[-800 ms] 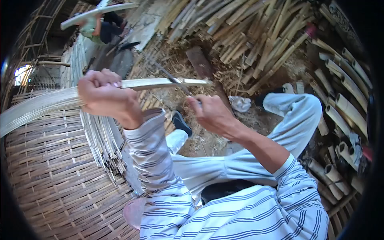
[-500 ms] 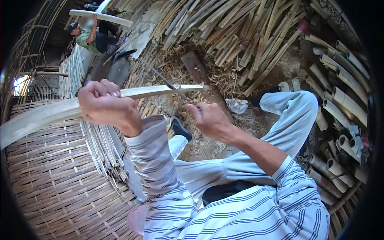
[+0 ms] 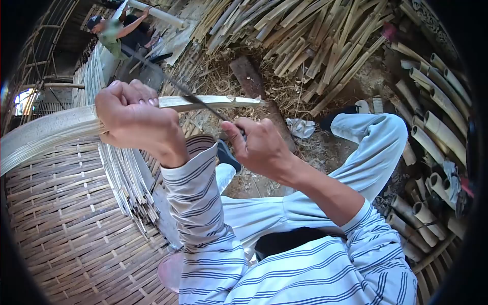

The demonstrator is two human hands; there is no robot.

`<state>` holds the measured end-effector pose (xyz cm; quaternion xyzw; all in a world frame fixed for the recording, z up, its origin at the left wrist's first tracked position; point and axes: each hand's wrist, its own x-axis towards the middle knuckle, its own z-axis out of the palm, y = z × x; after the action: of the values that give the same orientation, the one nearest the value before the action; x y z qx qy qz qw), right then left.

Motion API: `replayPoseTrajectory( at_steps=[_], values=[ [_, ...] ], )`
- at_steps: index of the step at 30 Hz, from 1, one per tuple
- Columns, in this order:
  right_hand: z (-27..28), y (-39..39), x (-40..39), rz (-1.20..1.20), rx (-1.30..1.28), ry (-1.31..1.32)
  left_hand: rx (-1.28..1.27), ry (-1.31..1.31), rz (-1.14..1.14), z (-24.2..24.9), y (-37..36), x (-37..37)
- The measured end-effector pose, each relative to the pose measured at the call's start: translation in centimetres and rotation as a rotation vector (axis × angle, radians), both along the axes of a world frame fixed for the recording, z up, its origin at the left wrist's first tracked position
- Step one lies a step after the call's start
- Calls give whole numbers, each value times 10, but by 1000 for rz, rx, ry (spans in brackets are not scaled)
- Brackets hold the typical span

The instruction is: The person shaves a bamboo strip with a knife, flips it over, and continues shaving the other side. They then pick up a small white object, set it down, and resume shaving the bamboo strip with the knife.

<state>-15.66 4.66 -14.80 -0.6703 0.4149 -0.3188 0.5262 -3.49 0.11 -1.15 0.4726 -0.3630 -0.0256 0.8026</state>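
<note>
A long pale bamboo strip (image 3: 56, 124) curves from the left edge across to the middle of the view. My left hand (image 3: 137, 119) is closed around it in a fist. Beyond that fist, the strip's far end shows notched, curled-up fibre and overlaps a dark wooden block (image 3: 247, 76) on the ground. My right hand (image 3: 264, 147) grips a long thin knife (image 3: 175, 84) near its lower end, the handle mostly hidden in the fingers. The blade slants up and left, crossing over the strip to the right of my left fist.
Split bamboo pieces (image 3: 300, 40) are heaped at the back. Cut bamboo tubes (image 3: 442, 132) stack along the right. A woven bamboo mat (image 3: 61, 218) spreads at left, beside a bundle of thin strips (image 3: 127, 183). Shavings litter the ground. Another person (image 3: 114, 38) holds a pale bamboo pole (image 3: 157, 14) at upper left.
My right hand has moved slightly left, and the knife blade has slid up and left along the strip toward my left fist. The other person's pole has shifted right and tilted.
</note>
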Motion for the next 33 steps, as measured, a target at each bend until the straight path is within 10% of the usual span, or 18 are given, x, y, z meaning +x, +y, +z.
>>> replayPoseTrajectory(
  at_steps=[9,17,25,30,33],
  values=[
    [23,-2,-5,-7,-17,-56,14,-81,30,-1,1,2],
    [-61,-1,-2,-81,-83,228,-39,-84,93,-4,15,5],
    [-49,-14,-33,349,340,59,13,33,43,0,10,13],
    [-48,10,-36,126,578,-194,-20,8,34,-2,5,6],
    [-24,23,-31,10,183,184,-29,10,6,0,6,-1]
  ],
)
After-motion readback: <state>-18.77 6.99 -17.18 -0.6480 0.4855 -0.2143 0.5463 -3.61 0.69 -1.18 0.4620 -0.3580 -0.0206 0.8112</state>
